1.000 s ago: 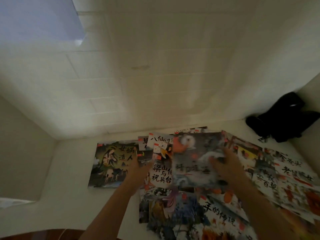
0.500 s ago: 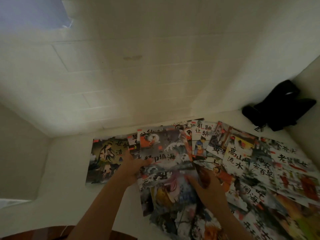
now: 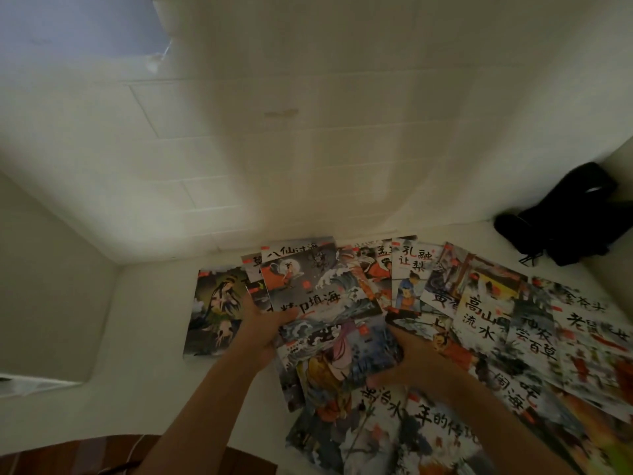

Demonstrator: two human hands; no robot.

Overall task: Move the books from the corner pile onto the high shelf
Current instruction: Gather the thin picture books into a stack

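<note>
The books (image 3: pixel 342 341) I was gathering sat as a small stack between my two hands, raised just above a wide spread of other picture books (image 3: pixel 486 337) that lay flat and overlapping on the white surface (image 3: pixel 144 337). My left hand (image 3: pixel 265 329) gripped the stack's left edge, thumb curled over the top cover. My right hand (image 3: pixel 409 359) held the right edge, fingers wrapped beneath and out of sight. To the left, a single dark book with a pale figure (image 3: pixel 217 310) lay apart from the rest, partly behind my left wrist. Past the stack more covers fanned toward the white tiled wall (image 3: pixel 274 149), and to the right they ran on to the edge of my view. A black bundle (image 3: pixel 568 217) sat in the far right corner where the wall met a side wall, near the spread but not touching it. A dark brown wooden edge (image 3: pixel 102 454) showed below my left forearm. The top cover (image 3: pixel 318 286) of the stack carried a grey sea wave, a red patch and black brush characters; under it a cover with a purple and yellow figure (image 3: pixel 335 365) stuck out toward me. The covers were thin and glossy, their edges not squared.
</note>
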